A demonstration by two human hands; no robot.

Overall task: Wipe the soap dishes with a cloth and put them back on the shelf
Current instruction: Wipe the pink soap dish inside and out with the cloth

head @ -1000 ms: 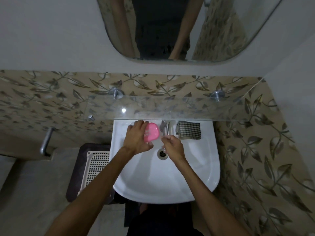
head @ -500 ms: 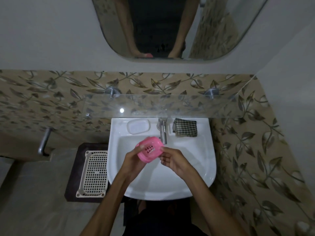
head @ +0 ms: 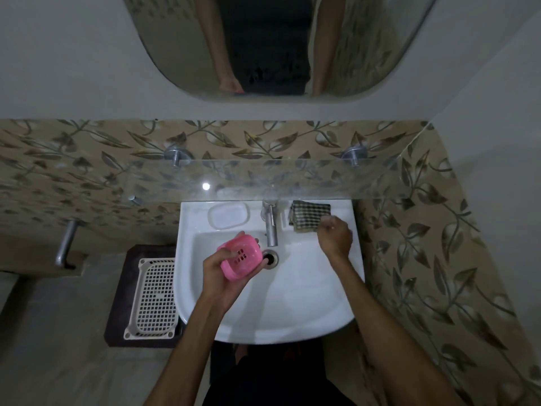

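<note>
**Pink dish in the left hand, right hand at the cloth**

Nearest us, our two forearms run up from the bottom edge, over the near rim of the white sink (head: 272,329). Down on the floor to the left sits a perforated white basket (head: 152,300) on a dark mat (head: 117,291).

Our left hand (head: 224,278) is over the basin and grips the pink soap dish (head: 241,260): thumb on its near-left edge, fingers curled beneath it, one fingertip showing at the far-right rim. The dish is tilted, its slotted inside facing us, and it covers the left part of the drain (head: 270,257).

Further right, our right hand (head: 335,237) is at the far right corner of the sink, its fingers bent down at the near edge of the checked cloth (head: 310,215). We see the back of the hand only, so we cannot tell whether it has pinched the cloth or merely touches it.

The cloth lies folded on the sink's back ledge, right of the metal tap (head: 270,224). Left of the tap, on that same ledge, rests a white soap dish (head: 228,215), well apart from both hands.

Beyond, the glass shelf (head: 263,180) juts from the leaf-patterned tiles (head: 73,159) on two metal pegs, overhanging the ledge. A metal handle (head: 66,241) sticks out at far left. Farthest off, the mirror (head: 272,45) shows arms and a dark garment, cut off by the top edge; the light is dim.
</note>
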